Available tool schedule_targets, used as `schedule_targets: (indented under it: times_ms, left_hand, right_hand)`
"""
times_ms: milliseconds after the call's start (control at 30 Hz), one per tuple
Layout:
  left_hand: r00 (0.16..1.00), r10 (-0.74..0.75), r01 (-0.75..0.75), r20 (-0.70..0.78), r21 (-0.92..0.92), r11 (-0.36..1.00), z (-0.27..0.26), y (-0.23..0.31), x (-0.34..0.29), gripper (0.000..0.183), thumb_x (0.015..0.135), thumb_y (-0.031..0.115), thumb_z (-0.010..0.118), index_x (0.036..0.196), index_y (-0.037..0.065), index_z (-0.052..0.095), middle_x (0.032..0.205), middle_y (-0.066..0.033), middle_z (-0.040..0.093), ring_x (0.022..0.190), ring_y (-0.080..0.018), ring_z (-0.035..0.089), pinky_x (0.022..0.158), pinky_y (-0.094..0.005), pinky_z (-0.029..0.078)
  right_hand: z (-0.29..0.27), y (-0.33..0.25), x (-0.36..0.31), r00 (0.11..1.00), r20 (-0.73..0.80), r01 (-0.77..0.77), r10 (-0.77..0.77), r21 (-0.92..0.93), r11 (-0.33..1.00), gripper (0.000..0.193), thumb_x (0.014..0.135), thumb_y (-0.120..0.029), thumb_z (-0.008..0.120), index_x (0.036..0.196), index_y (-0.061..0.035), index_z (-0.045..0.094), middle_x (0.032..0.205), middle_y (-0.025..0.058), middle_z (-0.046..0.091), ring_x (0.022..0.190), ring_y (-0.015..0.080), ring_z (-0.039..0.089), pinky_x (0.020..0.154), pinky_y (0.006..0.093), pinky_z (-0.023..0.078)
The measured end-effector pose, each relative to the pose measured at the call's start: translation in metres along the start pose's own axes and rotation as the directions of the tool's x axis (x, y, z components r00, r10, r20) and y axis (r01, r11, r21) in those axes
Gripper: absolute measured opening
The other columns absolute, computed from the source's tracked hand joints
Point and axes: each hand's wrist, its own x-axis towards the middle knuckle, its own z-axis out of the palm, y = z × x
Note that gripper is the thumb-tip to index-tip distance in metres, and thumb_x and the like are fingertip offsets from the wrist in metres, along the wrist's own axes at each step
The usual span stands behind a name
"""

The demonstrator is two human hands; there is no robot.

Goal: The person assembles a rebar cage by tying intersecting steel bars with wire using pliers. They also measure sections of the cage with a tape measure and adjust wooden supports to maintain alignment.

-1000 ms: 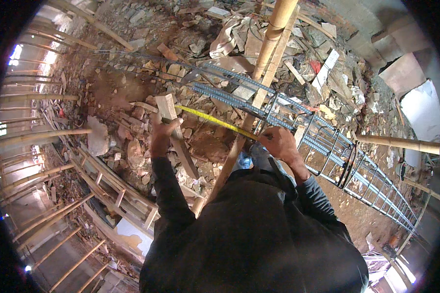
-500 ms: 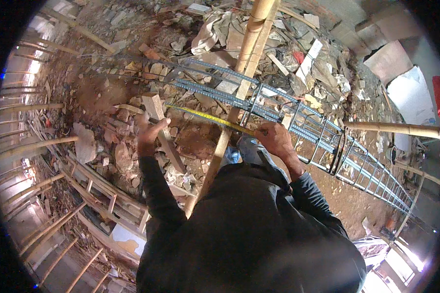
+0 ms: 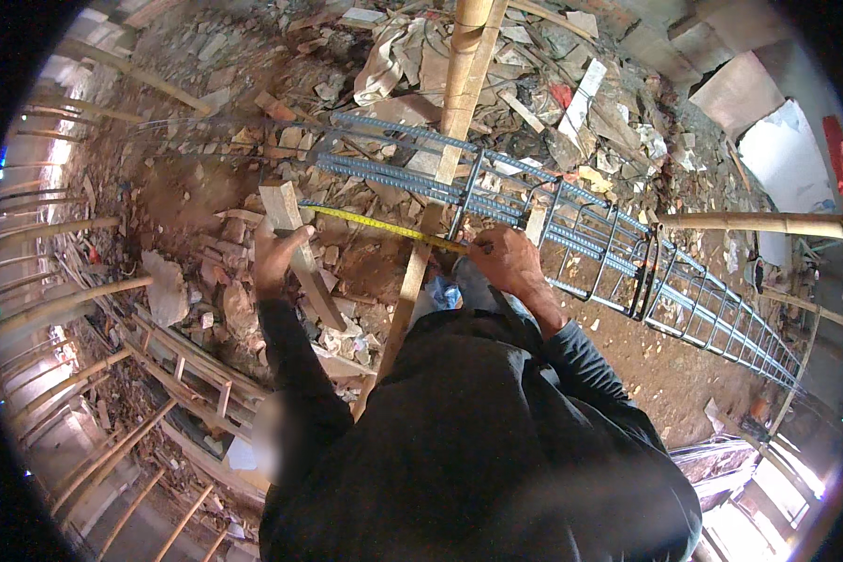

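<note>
My left hand (image 3: 273, 264) is closed around a short piece of wood (image 3: 315, 288), its thumb lying across the near face; the other fingers are partly hidden. My right hand (image 3: 511, 262) pinches the right end of a yellow tape measure (image 3: 375, 223). Stretched out, the tape crosses a wooden post (image 3: 407, 304), and its far end reaches close to the top of the wood piece. Whether it touches the wood, I cannot tell. Just beyond my right hand runs a long rebar cage (image 3: 571, 225) with square stirrups.
A bamboo pole (image 3: 468, 56) rises at the far middle. Another bamboo pole (image 3: 759, 223) lies across the right side. Broken rubble (image 3: 347, 103) and boards cover much of the ground. White panels (image 3: 787, 159) lean at the far right; bamboo poles (image 3: 56, 229) line the left.
The view has shifted slightly. My right hand, with the tape, sits a little further left; both hands keep their holds.
</note>
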Motion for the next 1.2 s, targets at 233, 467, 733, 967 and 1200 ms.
schedule_targets:
  times_ms: [233, 467, 733, 967, 1200]
  left_hand:
    - [0.993, -0.116, 0.117, -0.032, 0.035, 0.993, 0.002, 0.010, -0.004, 0.070, 0.083, 0.017, 0.088, 0.144, 0.000, 0.057, 0.130, -0.0122, 0.068, 0.116, -0.0266, 0.066, 0.103, -0.0422, 0.050]
    - [0.995, -0.089, 0.088, 0.034, 0.030, 0.996, -0.006, -0.002, 0.007, 0.071, 0.083, 0.018, 0.089, 0.145, 0.000, 0.057, 0.130, -0.0116, 0.068, 0.115, -0.0261, 0.066, 0.101, -0.0419, 0.051]
    - [0.995, -0.006, 0.014, -0.097, 0.084, 0.996, -0.023, -0.018, 0.006, 0.069, 0.083, 0.010, 0.090, 0.143, -0.001, 0.059, 0.127, -0.0078, 0.069, 0.112, -0.0209, 0.067, 0.097, -0.0377, 0.055]
    - [0.999, 0.038, -0.045, 0.029, 0.307, 0.951, -0.025, 0.046, -0.051, 0.068, 0.074, 0.009, 0.092, 0.136, -0.001, 0.064, 0.118, -0.0081, 0.073, 0.110, -0.0169, 0.067, 0.097, -0.0350, 0.054]
    - [0.999, -0.026, 0.021, 0.040, 0.103, 0.994, -0.012, 0.063, -0.113, 0.067, 0.074, 0.009, 0.090, 0.134, -0.001, 0.062, 0.122, -0.0109, 0.075, 0.110, -0.0193, 0.068, 0.098, -0.0359, 0.055]
  right_hand:
    - [0.005, 0.002, -0.001, 0.998, 0.017, -0.065, 0.065, 0.001, 0.998, 0.028, 0.092, -0.035, 0.072, 0.100, -0.0106, 0.082, 0.103, 0.0177, 0.077, 0.097, 0.0401, 0.074, 0.087, 0.0507, 0.059]
    - [0.011, 0.006, 0.000, 0.998, -0.059, -0.025, 0.024, -0.021, 0.999, 0.028, 0.092, -0.035, 0.072, 0.098, -0.0093, 0.081, 0.102, 0.0182, 0.076, 0.096, 0.0399, 0.074, 0.086, 0.0504, 0.059]
    - [-0.010, -0.019, -0.001, 0.980, -0.087, 0.188, -0.176, 0.156, 0.970, 0.043, 0.094, -0.031, 0.080, 0.127, -0.0044, 0.073, 0.104, 0.0189, 0.077, 0.094, 0.0352, 0.077, 0.086, 0.0456, 0.061]
    - [-0.027, -0.054, 0.005, 0.973, 0.143, 0.126, -0.183, 0.338, 0.933, 0.072, 0.099, -0.046, 0.076, 0.150, -0.0027, 0.051, 0.091, 0.0199, 0.074, 0.083, 0.0312, 0.076, 0.075, 0.0441, 0.060]
    - [-0.050, -0.006, 0.073, 0.962, 0.238, -0.232, -0.135, 0.971, 0.059, 0.051, 0.104, -0.031, 0.074, 0.142, -0.0008, 0.058, 0.107, 0.0046, 0.067, 0.091, 0.0145, 0.063, 0.079, 0.0329, 0.053]
